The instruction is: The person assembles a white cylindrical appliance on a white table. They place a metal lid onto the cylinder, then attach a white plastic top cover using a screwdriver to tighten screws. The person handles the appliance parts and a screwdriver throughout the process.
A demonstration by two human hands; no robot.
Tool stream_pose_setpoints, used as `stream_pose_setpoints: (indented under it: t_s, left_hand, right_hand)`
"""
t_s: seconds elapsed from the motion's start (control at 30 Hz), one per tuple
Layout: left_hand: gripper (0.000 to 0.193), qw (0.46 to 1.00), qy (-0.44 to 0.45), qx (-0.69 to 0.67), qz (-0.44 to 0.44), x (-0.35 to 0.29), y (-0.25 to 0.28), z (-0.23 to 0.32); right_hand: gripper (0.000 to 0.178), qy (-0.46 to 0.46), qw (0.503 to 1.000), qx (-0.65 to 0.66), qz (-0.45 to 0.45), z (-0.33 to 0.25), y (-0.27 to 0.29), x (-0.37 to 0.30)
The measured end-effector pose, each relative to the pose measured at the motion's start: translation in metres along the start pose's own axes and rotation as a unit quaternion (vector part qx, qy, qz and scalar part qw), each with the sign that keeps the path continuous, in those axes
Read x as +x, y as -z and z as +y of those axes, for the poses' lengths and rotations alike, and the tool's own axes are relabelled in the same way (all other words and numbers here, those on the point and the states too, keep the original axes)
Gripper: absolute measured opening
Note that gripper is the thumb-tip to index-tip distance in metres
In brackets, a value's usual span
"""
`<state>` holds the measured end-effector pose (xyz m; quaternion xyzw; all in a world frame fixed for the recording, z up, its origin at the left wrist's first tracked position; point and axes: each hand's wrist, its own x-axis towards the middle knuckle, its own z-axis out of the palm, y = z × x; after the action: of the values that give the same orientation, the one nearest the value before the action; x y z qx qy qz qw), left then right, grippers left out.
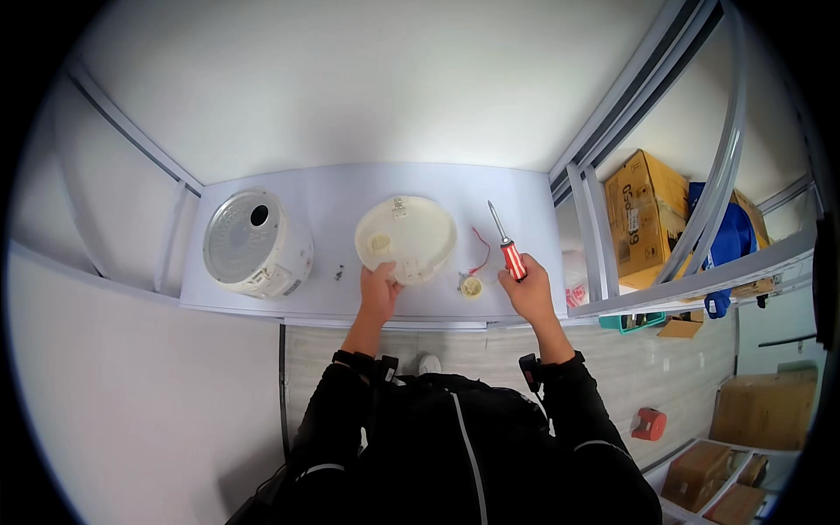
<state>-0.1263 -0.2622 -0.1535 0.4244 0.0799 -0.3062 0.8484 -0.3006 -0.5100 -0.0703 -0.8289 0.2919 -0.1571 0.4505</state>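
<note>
My left hand (379, 291) grips the near left rim of a round, cream-coloured plastic lid (429, 229), with its hollow side facing up. Inside the lid show a round raised ring at the left and small fittings at the far and near edges. A screwdriver (512, 254) with a red-and-white striped handle is held in my right hand (529, 287), its metal shaft pointing away from me. Between the hands, a small round yellowish part (471, 287) lies on the white table, a red wire (482, 251) curling up beside it.
At the left of the table (337, 188) stands a white round appliance body (302, 249) with a grey disc face and a dark hole. Small loose bits, likely screws (339, 273), lie near it. Beyond the right frame are cardboard boxes (643, 214) and blue cloth (733, 236).
</note>
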Motion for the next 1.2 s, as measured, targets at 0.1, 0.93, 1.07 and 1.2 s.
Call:
stream_pose_setpoints:
  t_s: [0.1, 0.93, 1.07, 1.2]
  left_hand:
    - [0.054, 1.0, -0.001, -0.006, -0.024, -0.003, -0.018, 0.019]
    - [0.062, 0.999, 0.002, -0.035, -0.029, -0.027, 0.037, 0.018]
    - [0.064, 1.0, 0.003, -0.009, -0.029, -0.026, 0.04, 0.014]
    - [0.064, 0.999, 0.003, 0.026, -0.03, -0.024, 0.041, 0.006]
  right_hand:
    - [0.017, 0.005, 1.0, -0.024, -0.01, 0.008, -0.007, 0.004]
    - [0.021, 0.041, 0.958, -0.266, -0.103, 0.017, -0.122, 0.05]
    - [0.021, 0.051, 0.959, -0.261, -0.094, 0.019, -0.118, 0.056]
    - [0.023, 0.038, 0.965, -0.256, -0.038, 0.014, -0.101, 0.062]
